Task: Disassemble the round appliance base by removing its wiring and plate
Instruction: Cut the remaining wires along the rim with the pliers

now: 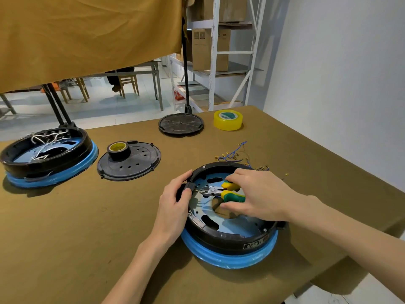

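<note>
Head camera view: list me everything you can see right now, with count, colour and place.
Round appliance base: 1, black on a blue ring, near table edge, being worked on.
Pliers: 1, yellow-green handles, inside that base, nose at its left rim.
Loose wires: a small pile, blue with brass terminals, just behind the base.
Second base: 1, black and blue, white wires inside, far left.
Perforated plate: 1, black, table centre.
Black tape roll: 1, on that plate.
Round cover: 1, black, far edge.
Yellow tape roll: 1, far edge.
Table: 1, olive cloth.
Left hand: grips base's left rim.
Right hand: grips pliers.
</note>
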### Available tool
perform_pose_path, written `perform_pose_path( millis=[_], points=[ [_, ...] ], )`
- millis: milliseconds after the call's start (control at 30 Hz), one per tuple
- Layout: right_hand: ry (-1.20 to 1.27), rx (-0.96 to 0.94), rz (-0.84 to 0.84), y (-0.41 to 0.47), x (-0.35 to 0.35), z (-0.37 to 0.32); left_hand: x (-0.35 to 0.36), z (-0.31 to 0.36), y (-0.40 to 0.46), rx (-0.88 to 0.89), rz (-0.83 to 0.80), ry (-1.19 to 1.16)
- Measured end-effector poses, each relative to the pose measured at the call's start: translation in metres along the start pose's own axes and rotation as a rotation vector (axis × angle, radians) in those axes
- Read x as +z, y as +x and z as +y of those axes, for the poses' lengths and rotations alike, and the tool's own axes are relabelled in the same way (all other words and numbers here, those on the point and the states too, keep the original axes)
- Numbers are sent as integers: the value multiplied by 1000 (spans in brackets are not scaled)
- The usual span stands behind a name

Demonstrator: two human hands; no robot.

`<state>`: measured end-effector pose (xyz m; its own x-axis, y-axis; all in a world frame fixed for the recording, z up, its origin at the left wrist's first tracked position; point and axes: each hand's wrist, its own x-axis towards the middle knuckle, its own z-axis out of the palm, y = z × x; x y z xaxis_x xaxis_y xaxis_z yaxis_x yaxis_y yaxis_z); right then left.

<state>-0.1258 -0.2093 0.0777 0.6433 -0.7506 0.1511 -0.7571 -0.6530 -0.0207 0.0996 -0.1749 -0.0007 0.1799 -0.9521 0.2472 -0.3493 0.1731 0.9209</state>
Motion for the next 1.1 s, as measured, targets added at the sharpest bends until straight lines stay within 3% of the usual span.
perform_pose_path(
  millis=[400,733,867,933,1067,1100],
  points=[
    [-63,-11,-39,10,-4,-3,0,-1,0,17,4,34],
    [327,53,-139,8,-1,2,-6,0,-1,-6,-58,70],
    [-83,-35,-4,-1,4,-3,-9,1,-1,25,-44,85],
    [-142,-54,35,-3,8,-5,-9,1,0,44,-37,94],
    [407,144,-156,1,-2,-4,-9,1,-1,53,-41,100],
    [368,128,-150,1,-3,-3,-9,2,0,55,-40,102]
  ],
)
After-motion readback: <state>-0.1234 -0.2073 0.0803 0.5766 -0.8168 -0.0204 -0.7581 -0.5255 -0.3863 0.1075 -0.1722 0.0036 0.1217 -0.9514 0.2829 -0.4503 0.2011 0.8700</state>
